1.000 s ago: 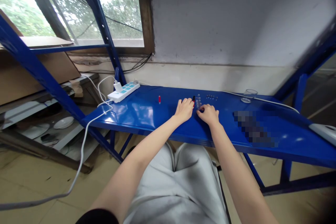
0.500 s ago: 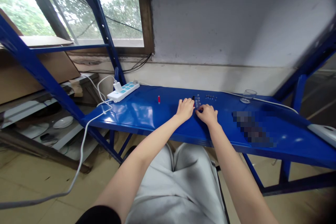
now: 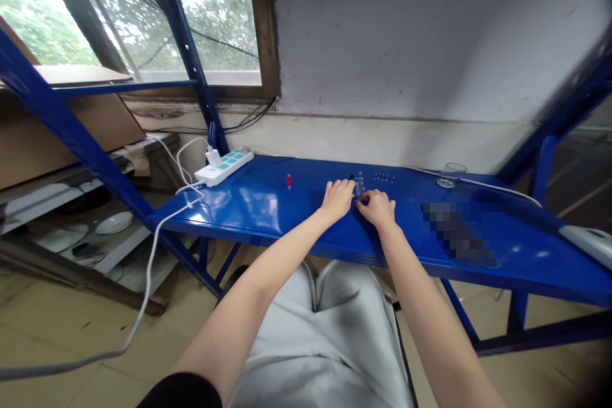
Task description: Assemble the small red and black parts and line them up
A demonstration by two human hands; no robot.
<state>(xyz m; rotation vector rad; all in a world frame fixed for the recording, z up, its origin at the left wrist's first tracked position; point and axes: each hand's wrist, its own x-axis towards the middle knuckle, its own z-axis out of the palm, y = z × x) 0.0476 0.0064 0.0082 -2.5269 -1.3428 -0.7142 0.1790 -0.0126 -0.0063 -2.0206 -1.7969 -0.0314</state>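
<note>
My left hand (image 3: 338,197) rests over the middle of the blue table, its fingers curled and close together. A small black tip (image 3: 352,177) shows just beyond its fingertips; whatever else those fingers hold is hidden. Close on the right, my right hand (image 3: 378,207) is bent into a pinch, thumb against forefinger, and I cannot make out what is between them. A cluster of small clear, rounded pieces (image 3: 360,183) lies between the two hands, right by the fingertips. Several tiny beads (image 3: 384,178) are spread behind my right hand. Further left stands a small red-and-clear tube (image 3: 289,182).
A white power strip (image 3: 224,167) with a plug lies at the table's left end. Towards the right are a clear glass (image 3: 451,176), a white cable behind it, a pixelated dark object (image 3: 459,236) and a white device (image 3: 589,245). Blue metal posts frame both sides.
Both hands stay almost in place, with only slight finger movement around the clear pieces. A reddish spot by my left fingertips is no longer visible.
</note>
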